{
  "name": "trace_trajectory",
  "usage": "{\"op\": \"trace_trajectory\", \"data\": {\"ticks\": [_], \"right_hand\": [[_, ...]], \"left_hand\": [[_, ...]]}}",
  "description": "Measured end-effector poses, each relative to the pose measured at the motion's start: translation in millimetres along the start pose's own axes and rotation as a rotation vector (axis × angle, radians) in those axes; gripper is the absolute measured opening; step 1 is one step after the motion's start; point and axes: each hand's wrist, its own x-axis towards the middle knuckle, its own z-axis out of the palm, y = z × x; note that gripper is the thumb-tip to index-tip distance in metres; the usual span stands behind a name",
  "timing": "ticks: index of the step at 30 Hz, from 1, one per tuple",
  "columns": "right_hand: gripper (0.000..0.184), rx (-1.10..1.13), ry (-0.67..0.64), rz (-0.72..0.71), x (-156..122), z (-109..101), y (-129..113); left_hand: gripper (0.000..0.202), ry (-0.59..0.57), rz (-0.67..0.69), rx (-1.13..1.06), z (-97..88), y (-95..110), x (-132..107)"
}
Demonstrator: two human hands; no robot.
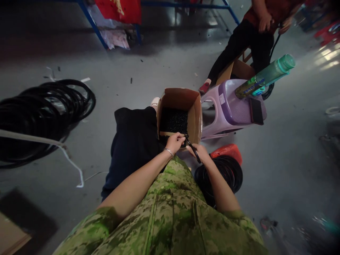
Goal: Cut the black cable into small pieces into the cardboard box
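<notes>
My right hand (199, 153) is closed around a pair of black-handled scissors (193, 148), which points up and left over the near edge of a cardboard box (195, 120). Beside the scissors' tip, my left hand (175, 142) is closed in a pinch; whatever its fingers hold is too small and dark to make out. Many small black pieces (174, 120) lie inside the open box, which stands between my legs. A coil of black tubing or cable (225, 173) lies on the floor under my right forearm.
A purple stool (228, 102) at right carries a green bottle (268, 76) and a dark phone (256, 111). An orange-red object (230, 153) sits by the coil. Large black coils (45, 113) lie at left. Another person (255, 39) sits at upper right.
</notes>
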Motion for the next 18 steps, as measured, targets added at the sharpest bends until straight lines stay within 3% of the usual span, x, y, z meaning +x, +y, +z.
{"op": "trace_trajectory", "data": {"ticks": [11, 18], "right_hand": [[0.06, -0.045, 0.181, -0.045, -1, 24, 4], [0.061, -0.06, 0.206, -0.054, 0, 28, 6]], "left_hand": [[0.016, 0.144, -0.077, -0.067, 0.6, -10, 6], [0.017, 0.135, -0.091, -0.101, 0.9, -12, 7]]}}
